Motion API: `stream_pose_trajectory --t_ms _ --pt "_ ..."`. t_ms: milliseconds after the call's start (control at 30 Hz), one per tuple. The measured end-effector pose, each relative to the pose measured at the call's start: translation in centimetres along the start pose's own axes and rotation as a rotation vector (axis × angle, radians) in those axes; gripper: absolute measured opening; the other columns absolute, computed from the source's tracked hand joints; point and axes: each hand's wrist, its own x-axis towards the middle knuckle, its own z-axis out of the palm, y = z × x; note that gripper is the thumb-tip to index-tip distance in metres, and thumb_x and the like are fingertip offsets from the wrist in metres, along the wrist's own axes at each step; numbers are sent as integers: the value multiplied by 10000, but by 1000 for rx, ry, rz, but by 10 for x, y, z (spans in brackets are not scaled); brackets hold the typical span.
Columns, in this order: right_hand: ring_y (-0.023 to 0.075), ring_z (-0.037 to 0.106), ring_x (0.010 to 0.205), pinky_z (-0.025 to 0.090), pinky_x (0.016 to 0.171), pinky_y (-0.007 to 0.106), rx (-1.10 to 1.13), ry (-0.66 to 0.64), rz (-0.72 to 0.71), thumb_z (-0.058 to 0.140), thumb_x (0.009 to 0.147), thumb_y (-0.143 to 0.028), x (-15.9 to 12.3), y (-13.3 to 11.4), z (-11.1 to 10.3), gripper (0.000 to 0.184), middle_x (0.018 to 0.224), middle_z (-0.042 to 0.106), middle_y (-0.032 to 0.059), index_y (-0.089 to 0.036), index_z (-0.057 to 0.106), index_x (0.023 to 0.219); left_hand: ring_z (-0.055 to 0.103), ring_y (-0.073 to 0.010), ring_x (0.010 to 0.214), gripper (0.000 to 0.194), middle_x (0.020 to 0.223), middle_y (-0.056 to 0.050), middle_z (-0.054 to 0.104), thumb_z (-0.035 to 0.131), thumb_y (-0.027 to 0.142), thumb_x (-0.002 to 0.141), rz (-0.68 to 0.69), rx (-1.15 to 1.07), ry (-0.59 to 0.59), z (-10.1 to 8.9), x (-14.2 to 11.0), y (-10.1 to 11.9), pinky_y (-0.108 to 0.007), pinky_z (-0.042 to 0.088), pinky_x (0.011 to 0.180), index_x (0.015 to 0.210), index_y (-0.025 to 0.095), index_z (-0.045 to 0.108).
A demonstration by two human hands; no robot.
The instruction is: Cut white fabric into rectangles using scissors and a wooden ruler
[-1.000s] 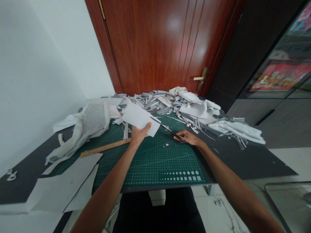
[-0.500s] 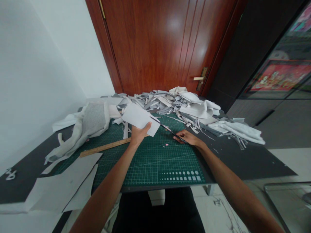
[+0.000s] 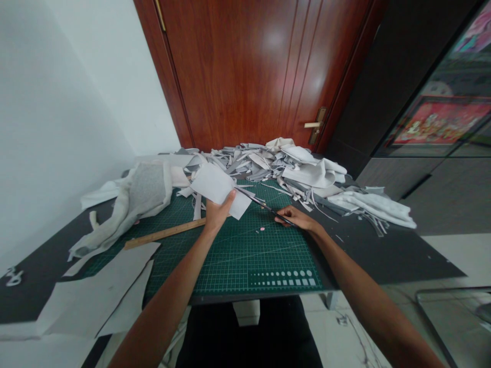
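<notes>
My left hand (image 3: 219, 213) pinches a stiff white sheet (image 3: 212, 182) at its near edge, thumb on top, and holds it above the green cutting mat (image 3: 230, 260). From the right, my right hand (image 3: 294, 216) grips long dark scissors (image 3: 264, 206). Their thin blades reach into the sheet, with the tip near my left thumb. Along the blades a narrow strip of the sheet stands apart from the rest. My right fingers wrap the handles, which are mostly hidden. Whether the sheet is paper or cloth I cannot tell.
A wooden ruler (image 3: 164, 234) lies on the mat left of my hand. White and grey offcuts (image 3: 253, 161) pile up along the back. Grey fabric (image 3: 149, 184) lies at the left, larger pale sheets (image 3: 95, 291) in front of it. A door (image 3: 245, 71) stands behind.
The scissors' blades have moved further into the sheet, toward my left thumb. A narrow strip now shows separating beside them. Both hands stay nearly in place.
</notes>
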Motion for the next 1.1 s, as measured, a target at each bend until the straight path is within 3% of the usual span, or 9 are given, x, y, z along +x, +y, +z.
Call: stream_pose_trajectory --t_ms 367,567,800,1100 --pt "94 282 554 199 535 263 -11 -6 1 586 827 -832 3 2 1 672 580 334 -72 -218 410 616 752 -273 1123 452 1201 -138 779 889 298 774 -21 -2 11 5 -11 11 -415 594 1058 1149 146 687" --pt "100 259 583 209 552 257 -47 -29 -4 543 841 -852 3 3 2 675 623 299 -73 -220 394 654 763 -274 1079 396 1133 -126 795 880 356 773 -31 8 -64 12 -20 9 -397 618 1009 1068 151 713" --pt "140 377 667 326 595 262 -141 -46 -21 479 866 -874 2 0 1 666 704 424 -31 -218 459 748 764 -276 1067 356 1122 -124 796 865 351 780 -47 5 -89 21 -29 8 -408 609 1025 1041 156 722" --pt "165 420 715 373 692 294 -238 -6 -84 410 919 -849 6 -2 7 660 709 444 -18 -220 456 722 753 -276 1109 415 1131 -118 794 865 332 783 -48 -5 -80 22 -29 11 -403 598 1045 1126 152 716"
